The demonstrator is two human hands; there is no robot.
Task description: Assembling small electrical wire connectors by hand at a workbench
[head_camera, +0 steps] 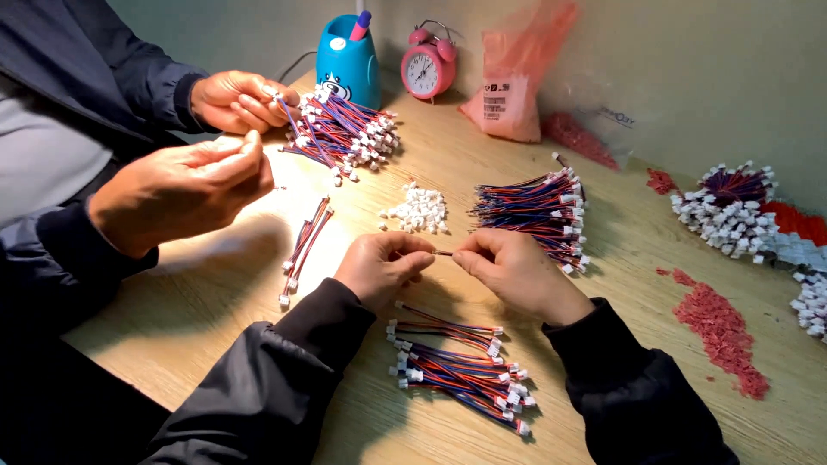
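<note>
We see our two forearms in long black sleeves, a smooth jacket-like cloth with a slight sheen. Our left sleeve (284, 370) shows deep folds and creases near the elbow and ends in a plain cuff at the wrist. Our right sleeve (633, 379) is the same black cloth, bunched at its cuff. Our left hand (383, 269) and right hand (517, 271) are bare: no gloves, rings or watch.

wire pile (461, 366) sits on the table (620, 284) right in front of both hands, connectors (418, 209) behind them, clock (428, 69) way back.
</note>
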